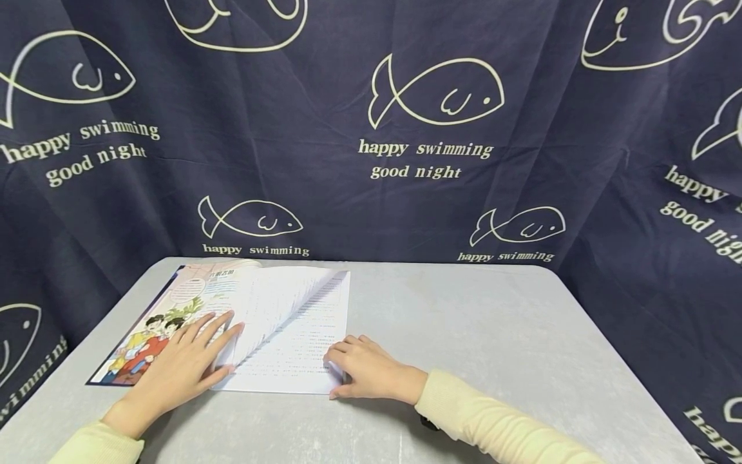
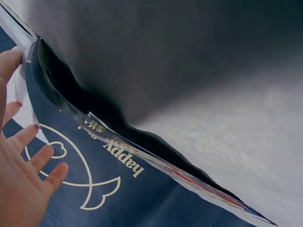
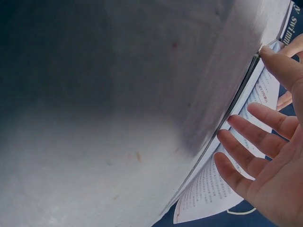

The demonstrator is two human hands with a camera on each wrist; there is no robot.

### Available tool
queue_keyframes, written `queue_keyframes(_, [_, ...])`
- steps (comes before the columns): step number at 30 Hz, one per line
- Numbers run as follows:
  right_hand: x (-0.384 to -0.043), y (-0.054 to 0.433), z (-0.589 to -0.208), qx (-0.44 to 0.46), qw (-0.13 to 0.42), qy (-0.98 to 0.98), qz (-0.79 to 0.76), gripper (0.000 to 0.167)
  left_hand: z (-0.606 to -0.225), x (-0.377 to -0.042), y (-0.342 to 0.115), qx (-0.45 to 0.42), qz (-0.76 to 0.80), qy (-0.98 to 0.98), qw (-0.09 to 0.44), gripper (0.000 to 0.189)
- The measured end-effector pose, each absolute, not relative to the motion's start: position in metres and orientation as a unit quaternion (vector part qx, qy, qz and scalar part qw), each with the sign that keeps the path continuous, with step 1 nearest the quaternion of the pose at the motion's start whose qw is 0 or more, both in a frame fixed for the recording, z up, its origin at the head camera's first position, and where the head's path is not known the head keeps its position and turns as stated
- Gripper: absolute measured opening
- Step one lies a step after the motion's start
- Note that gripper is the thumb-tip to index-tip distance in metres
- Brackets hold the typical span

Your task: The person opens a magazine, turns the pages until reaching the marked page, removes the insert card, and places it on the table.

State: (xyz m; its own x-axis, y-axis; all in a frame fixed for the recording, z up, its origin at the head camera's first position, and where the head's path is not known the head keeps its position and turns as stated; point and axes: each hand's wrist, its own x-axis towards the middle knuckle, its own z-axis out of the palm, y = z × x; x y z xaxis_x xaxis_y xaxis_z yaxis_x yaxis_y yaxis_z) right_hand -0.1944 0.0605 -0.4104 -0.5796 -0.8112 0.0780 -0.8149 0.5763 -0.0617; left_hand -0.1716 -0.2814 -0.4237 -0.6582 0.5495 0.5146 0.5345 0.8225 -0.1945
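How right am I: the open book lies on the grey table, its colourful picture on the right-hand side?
Not quite: the head view shows the colourful picture on the left-hand side of the open book. The book does lie on the grey table.

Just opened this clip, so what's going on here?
A person has an open book on a grey table. Their left hand lies across the illustrated left page, reaching toward a lifted page that slants over the middle. Their right hand is at the book's lower right corner. The lifted page is not yet lying flat.
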Motion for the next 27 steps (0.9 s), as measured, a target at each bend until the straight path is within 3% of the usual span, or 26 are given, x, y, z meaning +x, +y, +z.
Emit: queue_keyframes(27, [-0.1942,0.0616,-0.4080,0.462,0.019,-0.885,0.052,0.047,-0.4248,-0.1709,-0.2834,-0.301,0.004,-0.910,0.286,0.042])
